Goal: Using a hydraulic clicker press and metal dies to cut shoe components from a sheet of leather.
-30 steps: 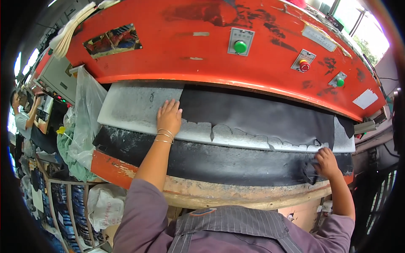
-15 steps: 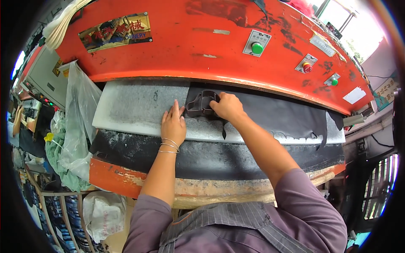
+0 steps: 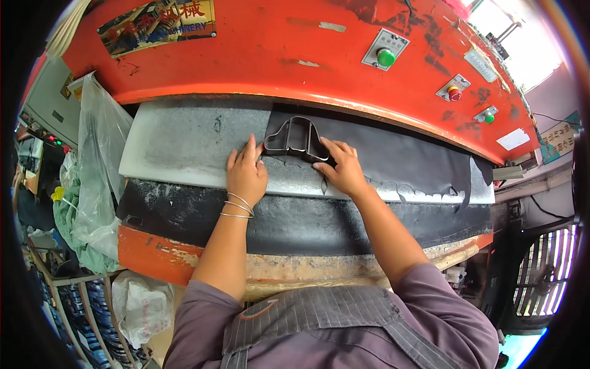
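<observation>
Both hands rest on the pale cutting board under the big orange press. The left hand lies flat with fingers spread, its fingertips touching the left edge of a dark metal cutting die. The right hand presses open-fingered against the die's right side, gripping nothing. The die sits on the left end of a black sheet spread across the board.
</observation>
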A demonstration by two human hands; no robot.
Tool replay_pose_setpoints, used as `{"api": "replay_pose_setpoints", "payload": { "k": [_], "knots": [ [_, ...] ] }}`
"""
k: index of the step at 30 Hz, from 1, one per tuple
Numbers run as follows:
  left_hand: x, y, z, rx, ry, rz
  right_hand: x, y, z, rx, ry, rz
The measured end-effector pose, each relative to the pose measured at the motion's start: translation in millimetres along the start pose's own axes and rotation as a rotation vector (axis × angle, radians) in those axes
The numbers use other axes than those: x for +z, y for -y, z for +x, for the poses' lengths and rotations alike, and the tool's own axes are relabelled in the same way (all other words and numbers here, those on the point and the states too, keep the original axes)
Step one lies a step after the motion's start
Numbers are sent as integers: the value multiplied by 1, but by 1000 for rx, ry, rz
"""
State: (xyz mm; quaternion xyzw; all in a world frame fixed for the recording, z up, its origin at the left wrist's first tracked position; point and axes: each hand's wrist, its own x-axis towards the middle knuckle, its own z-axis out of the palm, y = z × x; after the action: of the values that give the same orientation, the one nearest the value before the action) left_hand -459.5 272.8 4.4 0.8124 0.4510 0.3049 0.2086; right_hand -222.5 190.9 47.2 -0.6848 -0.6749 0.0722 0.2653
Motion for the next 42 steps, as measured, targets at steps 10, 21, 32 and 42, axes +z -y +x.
{"api": "replay_pose_setpoints", "payload": {
  "k": [10,21,32,42],
  "knots": [
    [-13,-4,4,-4,29,26,-3,2,6,-38,6,2],
    [-28,-40,0,-370,-128,-505,-40,-13,-23,-5,-206,103],
    [-42,-242,97,772,-544,-133,-320,-186,-10,287,-1616,-244],
    [-60,-188,-9,291,171,-81,-323,-167,-60,252,-1264,244]
  ]
}}
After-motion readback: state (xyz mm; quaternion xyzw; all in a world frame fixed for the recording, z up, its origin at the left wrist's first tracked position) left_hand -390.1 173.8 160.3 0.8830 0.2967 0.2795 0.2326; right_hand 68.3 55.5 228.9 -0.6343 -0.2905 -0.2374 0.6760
